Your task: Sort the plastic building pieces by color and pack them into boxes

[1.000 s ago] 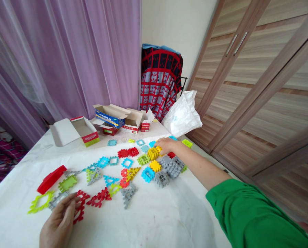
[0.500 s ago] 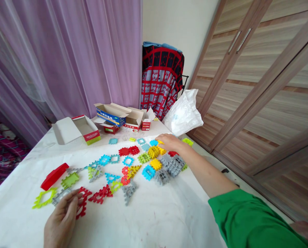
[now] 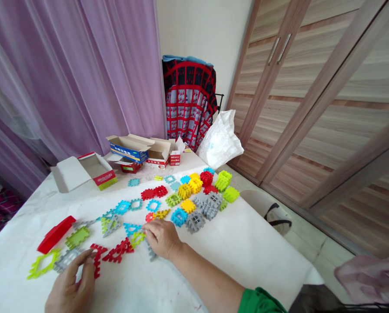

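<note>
Over the white-covered table [image 3: 168, 282], my left hand [image 3: 73, 282] has its thumb and index finger at a red toothed piece [image 3: 98, 260]; whether it grips the piece is unclear. My right hand [image 3: 161, 238] is curled over the middle of the spread, its fingertips beside a blue triangle [image 3: 132, 229] and a lime piece [image 3: 137, 239], partly covering a grey triangle [image 3: 150, 251]. What those fingers hold, if anything, is hidden. A red triangle [image 3: 119, 251] lies between the hands. Grey window pieces [image 3: 195, 221], yellow pieces [image 3: 188, 206] and lime stacks [image 3: 224, 180] sit to the right.
Open cardboard boxes, one blue [image 3: 129, 150] and one red and green [image 3: 104, 178], stand at the back. A white plastic bag [image 3: 221, 141] is at the far corner. A red curved piece [image 3: 56, 234] lies at the left.
My right hand has come back from the far right pieces to the middle, uncovering red and lime stacks. My left hand stays by the red piece. The view has shifted right.
</note>
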The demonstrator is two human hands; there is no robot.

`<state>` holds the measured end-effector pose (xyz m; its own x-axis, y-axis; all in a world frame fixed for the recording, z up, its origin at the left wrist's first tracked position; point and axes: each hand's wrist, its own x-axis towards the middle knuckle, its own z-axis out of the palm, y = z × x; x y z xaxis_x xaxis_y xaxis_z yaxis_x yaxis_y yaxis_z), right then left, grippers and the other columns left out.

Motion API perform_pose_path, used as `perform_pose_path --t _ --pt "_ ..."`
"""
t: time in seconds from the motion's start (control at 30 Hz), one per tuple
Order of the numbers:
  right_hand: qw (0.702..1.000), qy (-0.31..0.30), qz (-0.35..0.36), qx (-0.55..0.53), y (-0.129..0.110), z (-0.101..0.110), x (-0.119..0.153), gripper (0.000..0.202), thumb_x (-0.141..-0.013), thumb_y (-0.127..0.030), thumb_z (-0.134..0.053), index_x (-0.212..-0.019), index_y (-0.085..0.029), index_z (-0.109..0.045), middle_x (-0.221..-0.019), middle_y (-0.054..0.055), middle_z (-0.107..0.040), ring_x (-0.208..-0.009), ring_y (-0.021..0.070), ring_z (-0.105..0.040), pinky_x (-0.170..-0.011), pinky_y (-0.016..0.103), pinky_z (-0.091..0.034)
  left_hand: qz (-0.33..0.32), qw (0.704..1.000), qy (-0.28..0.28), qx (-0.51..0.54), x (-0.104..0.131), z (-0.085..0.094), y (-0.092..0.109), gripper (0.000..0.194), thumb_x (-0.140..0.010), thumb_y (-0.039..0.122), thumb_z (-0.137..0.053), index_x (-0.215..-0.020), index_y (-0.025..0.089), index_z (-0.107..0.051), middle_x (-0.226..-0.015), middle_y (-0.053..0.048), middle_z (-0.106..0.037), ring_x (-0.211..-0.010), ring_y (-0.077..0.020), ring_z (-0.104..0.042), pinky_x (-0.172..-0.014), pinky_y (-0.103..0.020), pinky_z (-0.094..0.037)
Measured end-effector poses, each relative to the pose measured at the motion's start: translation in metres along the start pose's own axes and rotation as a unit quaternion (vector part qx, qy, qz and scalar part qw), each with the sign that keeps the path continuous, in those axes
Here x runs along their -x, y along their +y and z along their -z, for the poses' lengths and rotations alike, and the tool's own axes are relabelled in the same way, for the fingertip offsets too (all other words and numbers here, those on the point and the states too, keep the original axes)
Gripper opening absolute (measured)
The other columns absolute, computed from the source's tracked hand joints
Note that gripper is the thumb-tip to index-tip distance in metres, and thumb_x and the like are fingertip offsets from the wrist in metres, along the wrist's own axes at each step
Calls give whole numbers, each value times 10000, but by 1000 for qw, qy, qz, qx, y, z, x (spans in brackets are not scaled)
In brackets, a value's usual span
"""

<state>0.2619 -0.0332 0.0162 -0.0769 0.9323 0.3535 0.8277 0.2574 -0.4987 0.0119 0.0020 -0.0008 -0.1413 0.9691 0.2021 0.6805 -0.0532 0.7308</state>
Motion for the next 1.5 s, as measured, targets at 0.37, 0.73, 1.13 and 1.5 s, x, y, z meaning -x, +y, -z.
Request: perform_pose_path --t 0.37,0.73,1.13,1.5 --pt "992 22 121 20 0 -19 9 225 -865 -215 -519 -1014 -255 -683 -976 23 -755 -887 192 -676 -818 333 -525 -124 984 -37 -124 -12 -9 -8 528 -749 624 -405 -962 237 -692 -1053 -121 -730 -1041 -363 -655 -930 -500 -500" --pt "981 58 182 41 8 -32 7 171 -890 -240 -539 -1002 -223 -667 -882 5 -737 -803 160 -644 -745 299 -500 -215 959 -56 -176 -16 -12 -19 446 -809 527 -405 -983 228 -687 -1068 -87 -736 -1039 -314 -663 -939 -475 -509" --pt "982 38 180 46 5 -32 2 129 -878 -236 -562 -936 -219 -676 -880 -11 -738 -819 161 -640 -728 303 -470 -234 925 -19 -300 -9 -19 -24 560 -847 524 -374 -1274 222 -576 -1353 -128 -597 -1319 -403 -461 -1031 -614 -377" --pt "985 84 152 19 4 -32 5 145 -828 -185 -604 -936 -230 -689 -915 -3 -747 -864 180 -630 -762 327 -448 -201 940 -62 -269 -2 -20 -7 562 -881 491 -339 -1234 176 -642 -1360 -165 -587 -1310 -351 -487 -1050 -547 -396"
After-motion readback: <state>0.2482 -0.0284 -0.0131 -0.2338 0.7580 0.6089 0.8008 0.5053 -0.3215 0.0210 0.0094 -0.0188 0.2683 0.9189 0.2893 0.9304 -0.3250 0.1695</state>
